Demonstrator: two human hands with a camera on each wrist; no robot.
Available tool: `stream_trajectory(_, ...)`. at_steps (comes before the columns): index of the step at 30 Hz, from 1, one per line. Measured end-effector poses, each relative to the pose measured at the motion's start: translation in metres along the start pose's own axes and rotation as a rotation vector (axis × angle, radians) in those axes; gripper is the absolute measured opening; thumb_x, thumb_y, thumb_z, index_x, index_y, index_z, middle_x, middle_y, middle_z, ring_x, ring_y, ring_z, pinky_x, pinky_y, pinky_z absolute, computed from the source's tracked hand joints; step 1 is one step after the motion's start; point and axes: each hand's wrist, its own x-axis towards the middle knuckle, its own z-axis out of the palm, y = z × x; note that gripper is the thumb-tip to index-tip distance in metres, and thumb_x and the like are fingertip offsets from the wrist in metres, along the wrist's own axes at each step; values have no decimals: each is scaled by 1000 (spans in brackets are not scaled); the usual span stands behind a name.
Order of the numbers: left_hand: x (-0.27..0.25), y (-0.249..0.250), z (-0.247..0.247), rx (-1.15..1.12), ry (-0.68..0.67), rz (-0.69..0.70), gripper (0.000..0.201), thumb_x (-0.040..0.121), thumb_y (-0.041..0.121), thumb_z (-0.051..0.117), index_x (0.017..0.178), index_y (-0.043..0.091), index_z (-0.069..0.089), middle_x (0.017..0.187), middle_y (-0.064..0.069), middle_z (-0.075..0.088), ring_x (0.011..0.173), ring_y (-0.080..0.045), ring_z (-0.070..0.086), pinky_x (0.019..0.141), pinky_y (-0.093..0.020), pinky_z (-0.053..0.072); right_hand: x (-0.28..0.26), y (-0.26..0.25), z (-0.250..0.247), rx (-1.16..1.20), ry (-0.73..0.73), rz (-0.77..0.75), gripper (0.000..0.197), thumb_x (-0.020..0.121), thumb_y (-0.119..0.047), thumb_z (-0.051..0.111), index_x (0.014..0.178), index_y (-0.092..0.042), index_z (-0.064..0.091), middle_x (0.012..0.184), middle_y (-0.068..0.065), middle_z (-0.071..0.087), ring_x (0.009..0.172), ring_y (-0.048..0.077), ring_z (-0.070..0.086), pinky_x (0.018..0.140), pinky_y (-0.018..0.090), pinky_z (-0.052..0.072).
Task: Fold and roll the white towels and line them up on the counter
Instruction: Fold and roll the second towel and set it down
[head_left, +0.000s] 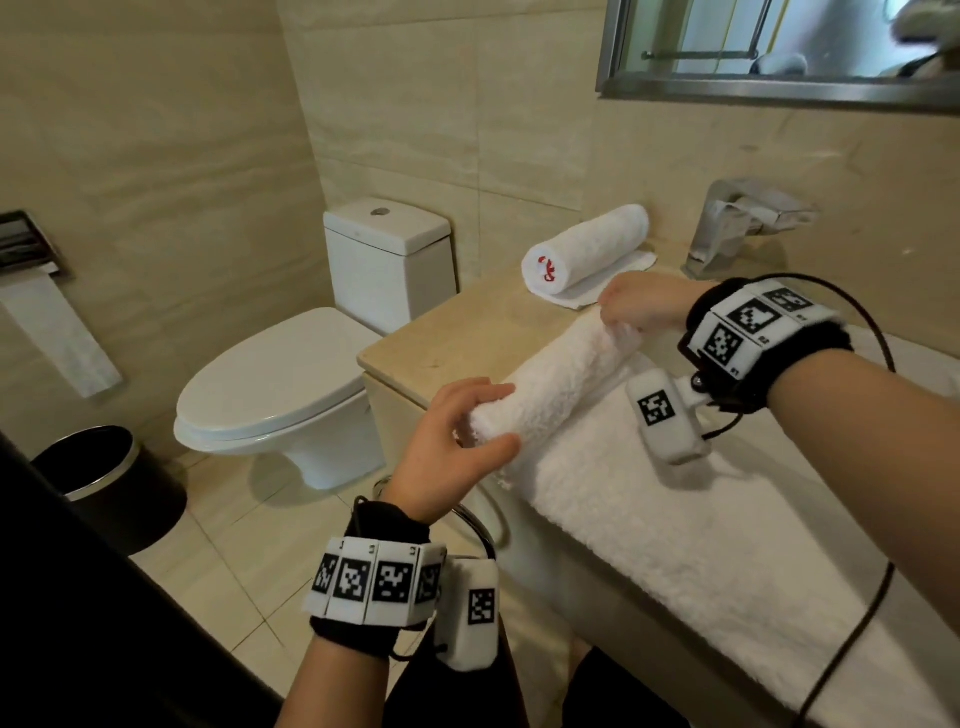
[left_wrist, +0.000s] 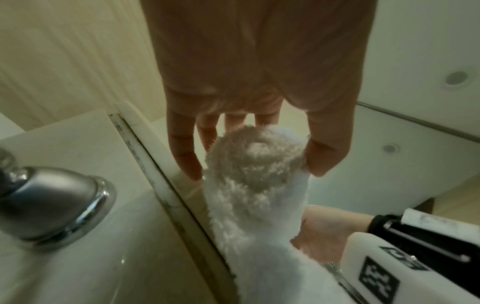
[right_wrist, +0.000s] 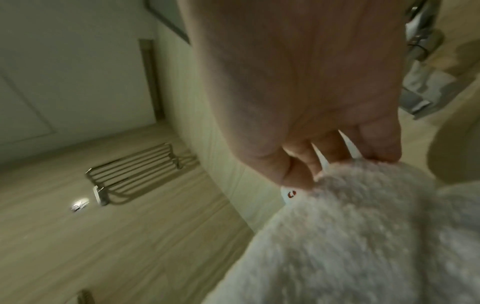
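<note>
We could read no words anywhere; the only marking was a small red emblem on the end of the finished roll (head_left: 587, 255), which lay at the back of the counter (head_left: 457, 332) near the tap (head_left: 727, 228). Black-and-white coded squares covered our wristbands (head_left: 374, 577). Our left hand (head_left: 447, 447) curled its fingers and thumb around the near end of the towel (head_left: 566, 384) we were rolling, and our right hand (head_left: 644, 304) pinched the far end. Its unrolled part lay flat along the beige stone counter. Beige tiled walls, a white toilet (head_left: 291, 395), a black bin (head_left: 104, 478) and a mirror (head_left: 779, 47) surrounded us
</note>
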Motion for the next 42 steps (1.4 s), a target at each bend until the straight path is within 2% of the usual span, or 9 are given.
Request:
stream_trajectory(5, 0, 0, 0, -65, -37, -3, 44, 74, -7, 67, 97, 29, 56, 111, 11, 56, 86, 18, 54, 72, 0, 41, 15, 12, 6, 255, 83, 147, 25, 89, -11, 55, 111, 1, 57, 116, 19, 60, 108, 33, 58, 98, 42, 48)
stream_trajectory(8, 3, -2, -5, -25, -52, 5, 52, 70, -5, 72, 96, 37, 58, 124, 11, 53, 113, 7, 51, 91, -9, 42, 14, 18, 12, 611, 93, 236, 10, 89, -9, 58, 98, -3, 60, 105, 17, 57, 88, 27, 58, 83, 41, 54)
stream_trajectory(13, 2, -1, -7, 63, -77, 58, 56, 69, -5, 73, 98, 41, 61, 136, 9, 49, 115, 1, 51, 92, -21, 48, 10, 33, 21, 829, 103, 244, 20, 94, -7, 52, 77, -18, 54, 85, 4, 53, 86, 19, 54, 38, 18, 49)
stream_trajectory(16, 2, 4, -9, 175, -117, 91, 58, 67, -3, 73, 100, 44, 61, 134, 21, 45, 91, -8, 49, 81, -31, 52, 9, 46, 26, 901, 45, 211, 18, 96, -9, 49, 108, -15, 61, 87, 0, 56, 72, 10, 53, 48, 17, 50)
stream_trajectory(19, 1, 8, -9, 272, -168, 166, 60, 65, -3, 76, 103, 41, 62, 133, 22, 42, 98, -2, 56, 74, -17, 50, 7, 58, 28, 958, 24, 180, 32, 97, -7, 47, 126, -17, 52, 83, -1, 57, 72, 10, 54, 60, 19, 48)
stream_trajectory(28, -12, -5, -9, 240, -214, 273, 41, 69, 31, 62, 108, 41, 59, 138, 25, 38, 130, 0, 43, 93, -11, 42, -7, 72, 33, 1026, 55, 128, 20, 92, -2, 52, 77, -15, 53, 69, 3, 62, 59, 8, 63, 54, 15, 54)
stream_trajectory(33, -16, 1, -3, 123, -202, 185, 25, 80, 41, 48, 99, 43, 64, 137, 27, 37, 131, 9, 36, 98, -6, 35, -16, 73, 28, 1023, 125, 72, 17, 93, -30, 54, 86, -17, 60, 81, 2, 65, 73, 13, 62, 70, 24, 55)
stream_trajectory(38, -14, 7, 4, 68, -105, 52, 32, 72, 29, 60, 101, 42, 57, 125, 25, 48, 118, 8, 47, 91, -4, 41, -16, 68, 34, 895, 170, -16, 11, 94, -20, 55, 104, -17, 57, 82, -5, 56, 75, 8, 55, 52, 12, 53)
stream_trajectory(42, -14, 7, 10, -77, -32, -388, 32, 80, 35, 65, 106, 26, 49, 105, 0, 60, 83, -14, 63, 82, -38, 57, -11, 70, 37, 932, 166, -14, 10, 93, -4, 52, 97, -11, 58, 77, -1, 53, 71, 9, 54, 53, 12, 52)
